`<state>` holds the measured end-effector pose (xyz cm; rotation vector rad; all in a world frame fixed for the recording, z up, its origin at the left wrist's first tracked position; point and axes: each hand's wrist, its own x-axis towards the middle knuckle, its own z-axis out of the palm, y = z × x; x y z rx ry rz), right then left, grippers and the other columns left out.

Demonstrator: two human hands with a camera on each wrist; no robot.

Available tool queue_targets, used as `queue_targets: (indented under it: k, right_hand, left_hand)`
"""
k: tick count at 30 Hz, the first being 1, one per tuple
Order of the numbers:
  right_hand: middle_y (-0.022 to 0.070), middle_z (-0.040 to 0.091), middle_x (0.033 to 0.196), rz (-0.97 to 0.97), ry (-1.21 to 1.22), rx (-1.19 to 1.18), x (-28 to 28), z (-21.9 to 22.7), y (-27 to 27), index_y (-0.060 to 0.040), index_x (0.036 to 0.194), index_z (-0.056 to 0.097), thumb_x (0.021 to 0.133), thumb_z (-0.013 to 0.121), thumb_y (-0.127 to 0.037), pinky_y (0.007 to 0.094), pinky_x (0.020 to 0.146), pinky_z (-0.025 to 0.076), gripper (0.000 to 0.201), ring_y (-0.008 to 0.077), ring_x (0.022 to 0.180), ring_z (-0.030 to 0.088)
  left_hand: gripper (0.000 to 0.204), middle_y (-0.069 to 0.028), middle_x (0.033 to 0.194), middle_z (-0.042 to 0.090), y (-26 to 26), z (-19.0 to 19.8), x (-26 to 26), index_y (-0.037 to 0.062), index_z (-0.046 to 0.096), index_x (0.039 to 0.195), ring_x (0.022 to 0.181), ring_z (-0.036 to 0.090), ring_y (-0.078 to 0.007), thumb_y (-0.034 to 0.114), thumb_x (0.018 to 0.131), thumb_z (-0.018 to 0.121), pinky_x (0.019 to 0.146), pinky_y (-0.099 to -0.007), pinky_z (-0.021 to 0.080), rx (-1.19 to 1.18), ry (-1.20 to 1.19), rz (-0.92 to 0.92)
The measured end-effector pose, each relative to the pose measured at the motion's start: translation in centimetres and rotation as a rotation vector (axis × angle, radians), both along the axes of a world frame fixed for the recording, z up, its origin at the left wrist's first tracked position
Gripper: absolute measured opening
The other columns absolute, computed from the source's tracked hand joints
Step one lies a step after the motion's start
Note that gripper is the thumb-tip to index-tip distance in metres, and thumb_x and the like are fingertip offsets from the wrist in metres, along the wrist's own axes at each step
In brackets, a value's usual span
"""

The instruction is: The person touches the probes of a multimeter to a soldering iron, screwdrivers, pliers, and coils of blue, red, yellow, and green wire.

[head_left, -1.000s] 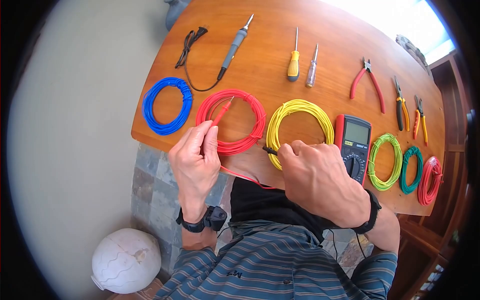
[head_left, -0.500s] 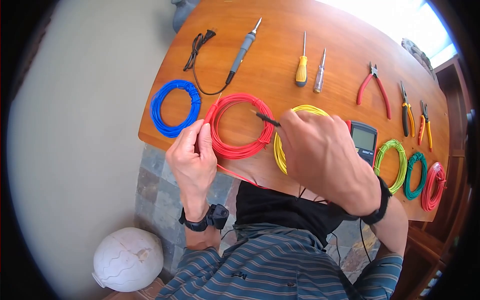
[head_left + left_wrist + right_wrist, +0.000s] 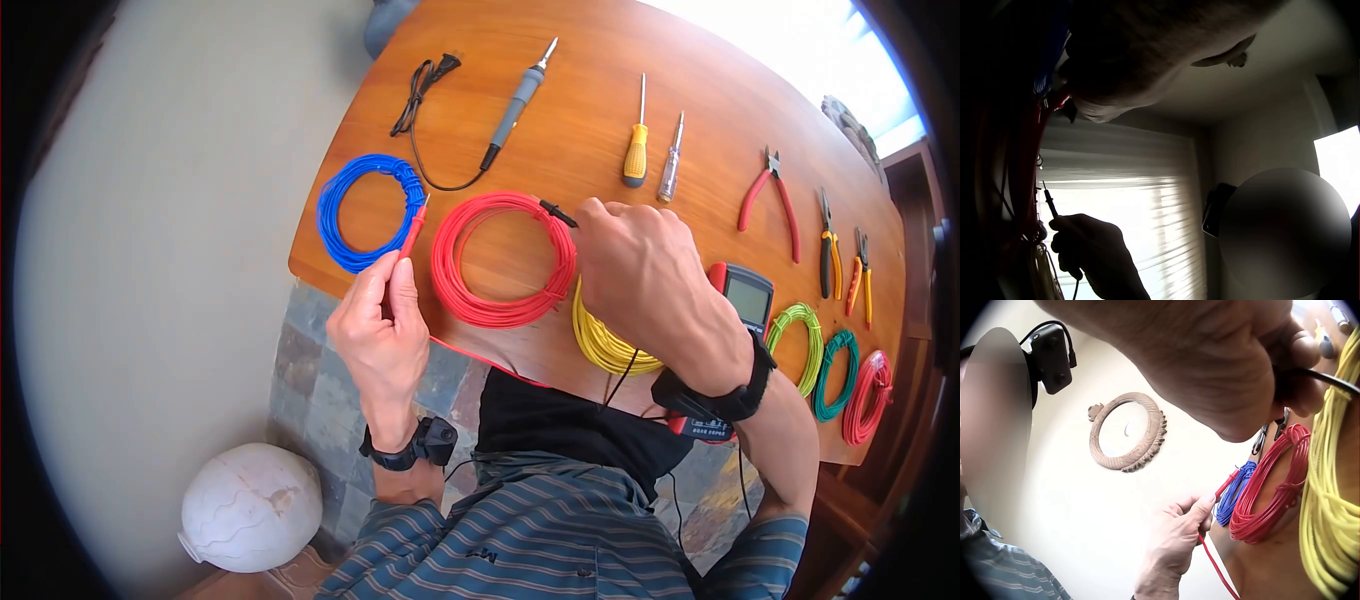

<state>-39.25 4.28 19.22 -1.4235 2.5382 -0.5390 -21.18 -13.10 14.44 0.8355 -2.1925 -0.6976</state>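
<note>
In the head view my left hand pinches a red multimeter probe between thumb and fingers. The probe's metal tip points up and overlaps the right edge of the blue wire coil. My right hand holds a black probe, whose front end overlaps the upper right rim of the red wire coil. Below that hand lies the yellow wire coil, partly hidden. The multimeter is partly covered by the right forearm. In the right wrist view, a red lead trails from the left hand.
On the wooden table lie a soldering iron, a yellow screwdriver, a clear-handled screwdriver, red-handled cutters and two pliers. Green and red coils sit at the right. A white pot stands on the floor.
The left hand has carried the red probe from over the red coil leftward to the blue coil. The right hand has moved the black probe from the yellow coil up to the red coil's rim.
</note>
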Motion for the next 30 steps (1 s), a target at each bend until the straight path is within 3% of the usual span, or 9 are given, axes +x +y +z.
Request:
queue_targets:
  k: [2, 5, 9, 17, 20, 22, 26, 30]
  right_hand:
    - [0.023, 0.069, 0.074, 0.004, 0.02, -0.044, 0.2, -0.1, -0.1, 0.0052, 0.087, 0.063, 0.075, 0.081, -0.01, 0.0495, 0.066, 0.058, 0.027, 0.0444, 0.073, 0.072]
    - [0.022, 0.068, 0.072, 0.039, 0.048, 0.014, 0.3, -0.2, -0.4, 0.0044, 0.086, 0.061, 0.077, 0.075, -0.006, 0.0503, 0.063, 0.057, 0.02, 0.044, 0.071, 0.071]
    - [0.0218, 0.067, 0.07, 0.056, 0.074, -0.081, 0.2, 0.9, -1.7, 0.0034, 0.084, 0.059, 0.078, 0.068, -0.004, 0.0505, 0.058, 0.055, 0.013, 0.0437, 0.066, 0.07]
    - [0.0228, 0.066, 0.073, 0.141, 0.015, -0.225, 0.6, 0.6, -8.0, 0.0032, 0.082, 0.058, 0.084, 0.064, -0.003, 0.0535, 0.062, 0.054, 0.009, 0.046, 0.067, 0.067]
    - [0.0238, 0.07, 0.072, 0.169, 0.021, -0.275, 0.4, -1.0, -10.9, 0.0042, 0.084, 0.063, 0.08, 0.068, -0.004, 0.0482, 0.059, 0.057, 0.011, 0.0421, 0.069, 0.073]
    - [0.0247, 0.067, 0.074, 0.169, -0.053, -0.265, 0.2, -1.7, -12.3, 0.0053, 0.085, 0.061, 0.082, 0.065, -0.004, 0.0538, 0.061, 0.056, 0.011, 0.0478, 0.069, 0.068]
    - [0.0246, 0.067, 0.073, 0.208, -0.045, -0.196, 0.1, -2.4, -12.9, 0.0055, 0.087, 0.062, 0.082, 0.065, -0.005, 0.0535, 0.061, 0.056, 0.012, 0.0475, 0.068, 0.068]
    - [0.025, 0.068, 0.074, 0.188, -0.064, -0.165, 0.2, -2.3, -13.0, 0.0054, 0.088, 0.063, 0.082, 0.065, -0.005, 0.0537, 0.061, 0.056, 0.012, 0.0476, 0.069, 0.069]
  left_hand:
    - [0.015, -0.0103, 0.081, 0.073, -0.6, -0.1, 0.3, -0.0045, 0.077, 0.108, 0.067, 0.061, -0.0094, 0.008, 0.101, 0.073, 0.059, -0.027, 0.048, 0.033, 0.061, 0.049]
    - [0.015, -0.0087, 0.077, 0.071, -2.2, 0.2, 0.5, -0.0045, 0.077, 0.108, 0.067, 0.058, -0.008, 0.009, 0.102, 0.074, 0.058, -0.0266, 0.047, 0.006, 0.044, 0.156]
    - [0.018, -0.0058, 0.073, 0.068, -4.7, 0.2, 0.5, -0.0047, 0.077, 0.108, 0.066, 0.056, -0.0082, 0.012, 0.103, 0.073, 0.059, -0.0281, 0.047, -0.022, 0.113, 0.19]
    - [0.017, -0.0116, 0.073, 0.065, -6.4, -0.1, -2.0, -0.0031, 0.075, 0.106, 0.061, 0.057, -0.0148, 0.013, 0.103, 0.072, 0.057, -0.0319, 0.046, -0.031, -0.014, 0.085]
    - [0.017, -0.0127, 0.074, 0.066, -6.5, -0.2, -2.3, -0.0026, 0.076, 0.105, 0.06, 0.058, -0.0162, 0.014, 0.103, 0.071, 0.057, -0.0324, 0.047, -0.052, -0.076, 0.099]
    - [0.017, -0.0134, 0.075, 0.067, -6.5, -0.3, -2.2, -0.0026, 0.076, 0.105, 0.06, 0.059, -0.0177, 0.014, 0.103, 0.071, 0.057, -0.0329, 0.047, -0.055, -0.071, 0.109]
    - [0.017, -0.0148, 0.077, 0.069, -6.4, -0.3, -2.3, -0.0027, 0.076, 0.105, 0.061, 0.062, -0.0208, 0.013, 0.103, 0.071, 0.058, -0.0339, 0.048, -0.079, 0.043, 0.097]
    - [0.015, -0.015, 0.08, 0.071, -6.7, -0.9, -2.1, -0.0025, 0.076, 0.106, 0.062, 0.062, -0.0197, 0.012, 0.103, 0.071, 0.058, -0.033, 0.049, -0.062, 0.015, 0.067]
